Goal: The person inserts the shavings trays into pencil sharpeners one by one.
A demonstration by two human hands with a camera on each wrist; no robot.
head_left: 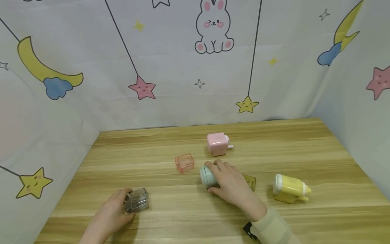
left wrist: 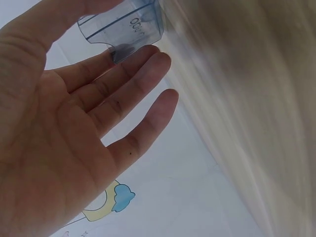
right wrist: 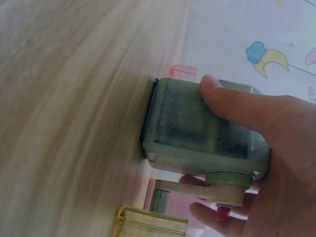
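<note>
Steadiness mattered most, I judged, with a thing in each hand. My right grip [head_left: 230, 181] was clamped on the mint-green crank sharpener [right wrist: 197, 126], thumb across its smudged face and fingers round the other side. The sound hold, I reckoned, was on the solid body, leaving the crank [right wrist: 182, 188] near my fingertips unstrained. The yellow clear bin [head_left: 250, 181] lay just to the right of that grip, close to the crank, so care was called for to avoid a knock.

My left grip [head_left: 110, 214] pinched the smoky clear bin [head_left: 138, 200] between thumb and fingers; its thin walls, I judged, wanted light, even pressure.

As for pose, my right forearm slanted up from the near right, the hand bent over the sharpener. My left hand met its bin from the left, low over the bench [head_left: 170, 220], the little finger spread apart from the others. The red clear bin [head_left: 184, 163] sat beyond and left of my right grip, the pink crank sharpener [head_left: 217, 144] beyond it, and the yellow crank sharpener [head_left: 290, 188] well to its right.
</note>
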